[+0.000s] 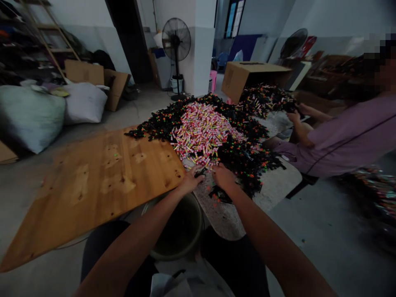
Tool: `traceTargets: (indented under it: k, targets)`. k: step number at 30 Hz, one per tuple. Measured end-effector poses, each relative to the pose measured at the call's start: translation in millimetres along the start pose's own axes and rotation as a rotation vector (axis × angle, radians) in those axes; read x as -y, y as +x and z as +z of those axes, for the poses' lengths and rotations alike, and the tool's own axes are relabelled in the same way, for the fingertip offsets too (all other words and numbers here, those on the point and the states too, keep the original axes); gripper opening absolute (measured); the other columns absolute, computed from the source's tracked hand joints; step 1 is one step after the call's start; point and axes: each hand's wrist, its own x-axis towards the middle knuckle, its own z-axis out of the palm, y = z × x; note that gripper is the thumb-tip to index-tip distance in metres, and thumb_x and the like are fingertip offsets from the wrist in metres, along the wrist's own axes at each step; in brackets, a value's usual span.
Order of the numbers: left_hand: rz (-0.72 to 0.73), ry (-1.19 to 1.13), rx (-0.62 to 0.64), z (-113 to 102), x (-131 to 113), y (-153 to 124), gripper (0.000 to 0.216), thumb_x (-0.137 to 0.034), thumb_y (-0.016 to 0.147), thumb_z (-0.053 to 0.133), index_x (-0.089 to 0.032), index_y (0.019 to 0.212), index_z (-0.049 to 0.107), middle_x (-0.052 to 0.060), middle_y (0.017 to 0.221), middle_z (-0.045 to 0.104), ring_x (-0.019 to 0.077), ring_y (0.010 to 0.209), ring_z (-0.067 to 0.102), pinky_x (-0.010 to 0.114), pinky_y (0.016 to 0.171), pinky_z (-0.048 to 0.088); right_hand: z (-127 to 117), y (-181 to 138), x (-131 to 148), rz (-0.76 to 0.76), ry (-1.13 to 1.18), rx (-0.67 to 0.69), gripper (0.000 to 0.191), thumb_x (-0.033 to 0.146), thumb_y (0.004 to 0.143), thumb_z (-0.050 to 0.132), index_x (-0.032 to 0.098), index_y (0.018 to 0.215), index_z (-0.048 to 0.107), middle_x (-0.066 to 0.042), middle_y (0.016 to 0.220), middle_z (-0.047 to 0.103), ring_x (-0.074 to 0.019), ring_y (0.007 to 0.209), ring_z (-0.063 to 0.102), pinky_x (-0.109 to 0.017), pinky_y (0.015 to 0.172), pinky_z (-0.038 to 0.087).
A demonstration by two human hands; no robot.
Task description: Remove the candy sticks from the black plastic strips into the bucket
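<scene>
My left hand (191,181) is closed around a small black plastic piece (201,173) at the near edge of a heap. Just to its right, my right hand (224,177) has its fingers curled together at the edge of the pink tubes; what they pinch, if anything, is too small to make out. In front of both hands lies a pile of small pink, white and yellow tubes (201,132). Black plastic pieces with orange and green tips (244,165) surround that pile. A few loose orange bits (215,199) lie beside my right wrist.
The speckled tabletop (227,220) adjoins a wooden board (93,177) on the left. A round bucket (198,231) stands between my knees. Another person (349,132) works at the right, near an open cardboard box (236,82). Stuffed sacks (34,115) and a standing fan (176,39) are farther back.
</scene>
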Motion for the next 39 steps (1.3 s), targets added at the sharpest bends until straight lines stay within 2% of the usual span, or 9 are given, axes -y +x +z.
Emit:
traceTargets:
  k: [3, 6, 10, 15, 20, 23, 29, 33, 39]
  targets:
    - [-0.094, -0.281, 0.092, -17.6, -1.1, -12.1, 0.037, -0.028, 0.085, 0.062, -0.016, 0.12, 0.06, 0.006, 0.1, 0.072, 0.0162, 0.077, 0.068, 0.027, 0.066, 0.054, -1.0, 5.7, 11.6, -0.035, -0.061, 0.047, 0.03, 0.024, 0.1, 0.047, 0.015, 0.117, 0.07, -0.018, 0.13, 0.062, -0.0235, 0.098, 0.07, -0.03, 0.082, 0.048]
    - [-0.149, -0.423, 0.095, -32.8, -5.8, -23.3, 0.031, -0.028, 0.079, 0.064, -0.017, 0.108, 0.06, 0.004, 0.093, 0.071, 0.0137, 0.069, 0.067, 0.024, 0.059, 0.053, 2.6, 7.6, 12.6, -0.053, -0.083, 0.03, 0.03, 0.025, 0.1, 0.047, 0.013, 0.117, 0.068, -0.019, 0.133, 0.06, -0.0237, 0.1, 0.07, -0.031, 0.085, 0.049]
    - [-0.168, -0.492, 0.047, -44.7, -13.2, -35.3, 0.033, -0.038, 0.081, 0.066, -0.019, 0.107, 0.057, 0.0, 0.082, 0.066, 0.0126, 0.062, 0.064, 0.022, 0.051, 0.05, 12.3, 5.7, 9.5, -0.066, -0.104, 0.052, 0.028, 0.023, 0.099, 0.048, 0.013, 0.119, 0.065, -0.018, 0.128, 0.064, -0.0231, 0.103, 0.069, -0.03, 0.086, 0.05]
    - [-0.153, -0.525, 0.042, -50.5, -14.4, -43.0, 0.05, -0.054, 0.084, 0.068, -0.018, 0.117, 0.057, 0.002, 0.088, 0.066, 0.0117, 0.062, 0.064, 0.022, 0.051, 0.049, 20.8, -2.5, 8.0, -0.01, -0.1, 0.005, 0.041, 0.032, 0.097, 0.055, 0.009, 0.132, 0.058, -0.022, 0.133, 0.059, -0.0248, 0.108, 0.067, -0.03, 0.087, 0.05]
    - [-0.142, -0.508, 0.026, -52.3, -6.1, -42.6, 0.058, -0.057, 0.082, 0.07, -0.018, 0.122, 0.056, 0.003, 0.092, 0.067, 0.0118, 0.064, 0.066, 0.021, 0.053, 0.051, 21.0, -10.5, 6.6, 0.046, -0.053, 0.021, 0.027, 0.026, 0.099, 0.05, 0.01, 0.111, 0.068, -0.02, 0.117, 0.067, -0.0249, 0.103, 0.069, -0.03, 0.084, 0.049]
    - [-0.105, -0.446, 0.042, -50.3, -6.8, -44.1, 0.055, -0.057, 0.086, 0.066, -0.017, 0.121, 0.057, 0.005, 0.096, 0.068, 0.0118, 0.067, 0.066, 0.02, 0.052, 0.05, 11.5, -16.2, 12.9, 0.027, 0.149, -0.008, 0.022, 0.025, 0.097, 0.052, 0.012, 0.103, 0.068, -0.016, 0.105, 0.071, -0.0222, 0.098, 0.069, -0.029, 0.084, 0.049]
    - [0.036, -0.279, 0.141, -45.6, -26.0, -52.8, 0.055, -0.057, 0.093, 0.056, -0.019, 0.133, 0.056, 0.007, 0.105, 0.07, 0.0106, 0.062, 0.063, 0.019, 0.049, 0.046, -20.2, -37.3, 36.4, -0.12, 1.062, 0.053, 0.032, 0.044, 0.092, 0.056, 0.018, 0.108, 0.067, 0.001, 0.074, 0.067, -0.0119, 0.056, 0.056, -0.022, 0.051, 0.043]
    - [0.082, -0.27, 0.191, -46.0, -38.5, -58.4, 0.057, -0.056, 0.095, 0.054, -0.021, 0.139, 0.056, 0.009, 0.11, 0.07, 0.0118, 0.066, 0.065, 0.02, 0.052, 0.048, -30.2, -44.6, 42.3, -0.157, 1.225, 0.05, 0.038, 0.048, 0.086, 0.063, 0.016, 0.105, 0.071, 0.004, 0.061, 0.058, -0.0106, 0.051, 0.049, -0.022, 0.049, 0.04]
    - [0.108, -0.242, 0.205, -48.1, -42.8, -62.6, 0.059, -0.057, 0.094, 0.054, -0.019, 0.14, 0.055, 0.01, 0.111, 0.071, 0.0132, 0.066, 0.065, 0.021, 0.052, 0.049, -30.5, -45.7, 43.3, -0.141, 1.307, 0.054, 0.032, 0.045, 0.083, 0.068, 0.017, 0.098, 0.068, 0.004, 0.066, 0.061, -0.0097, 0.05, 0.049, -0.023, 0.049, 0.04]
